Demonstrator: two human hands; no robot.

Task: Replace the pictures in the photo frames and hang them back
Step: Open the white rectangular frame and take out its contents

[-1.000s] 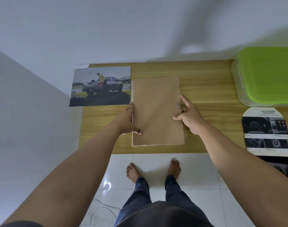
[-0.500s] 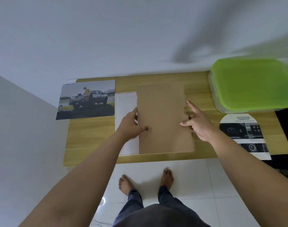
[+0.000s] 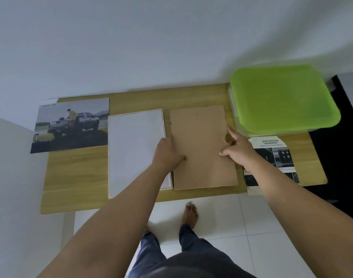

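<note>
Left to right on the surface (image 3: 75, 173): truck picture (image 3: 71, 125), photo frame (image 3: 134, 149), backing board (image 3: 201, 141); lidded box (image 3: 282, 99) far right, brochure (image 3: 276, 153) nearer than it.

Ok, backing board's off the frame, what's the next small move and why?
Probably release the backing board where it lies on the table and lift the white sheet out of the frame: the left hand and right hand both grip the board's edges, the sheet lies exposed, and the truck picture waits beside it.
</note>
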